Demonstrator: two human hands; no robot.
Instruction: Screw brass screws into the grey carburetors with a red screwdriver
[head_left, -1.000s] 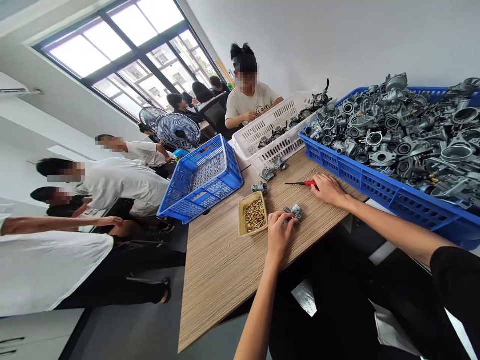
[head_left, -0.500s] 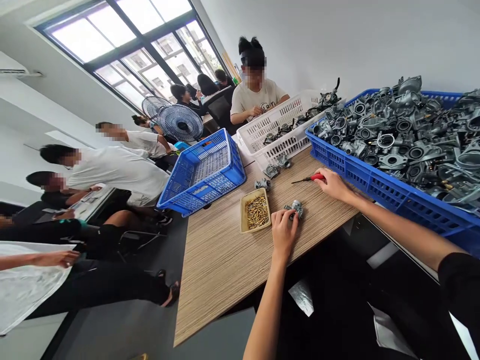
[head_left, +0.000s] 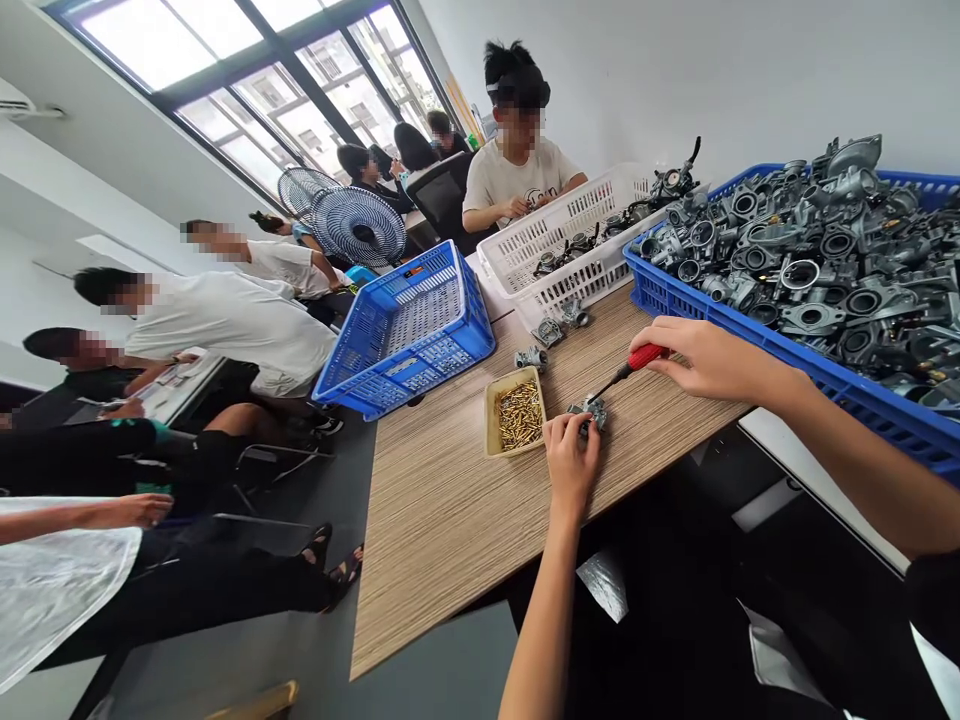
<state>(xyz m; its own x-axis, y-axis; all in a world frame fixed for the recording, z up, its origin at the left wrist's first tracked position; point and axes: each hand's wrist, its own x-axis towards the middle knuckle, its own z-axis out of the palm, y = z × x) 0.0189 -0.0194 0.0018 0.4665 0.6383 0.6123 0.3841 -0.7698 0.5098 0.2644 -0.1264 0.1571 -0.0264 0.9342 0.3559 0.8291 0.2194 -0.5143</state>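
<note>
My left hand (head_left: 574,455) is closed on a small grey metal carburetor-like part (head_left: 596,412) that rests on the wooden table (head_left: 435,510). Above and to the right, my right hand (head_left: 697,360) grips a screwdriver (head_left: 646,356) by its red handle. Its dark shaft slants down to the left, and the tip meets the top of the metal part. Just left of my left hand stands a cream tray (head_left: 492,440) of small brass pieces (head_left: 520,415). Several similar metal parts (head_left: 531,358) lie behind the tray.
A blue crate (head_left: 675,300) heaped with metal parts stands at the right. Behind the table's middle is a white crate (head_left: 517,270) holding a few parts; a blue crate (head_left: 405,375) sits at the left. A person (head_left: 517,170) sits across, with others at the left.
My right hand has raised the screwdriver and turned it downward, bringing its tip to the metal part. My left hand stays on the part, which looks turned slightly.
</note>
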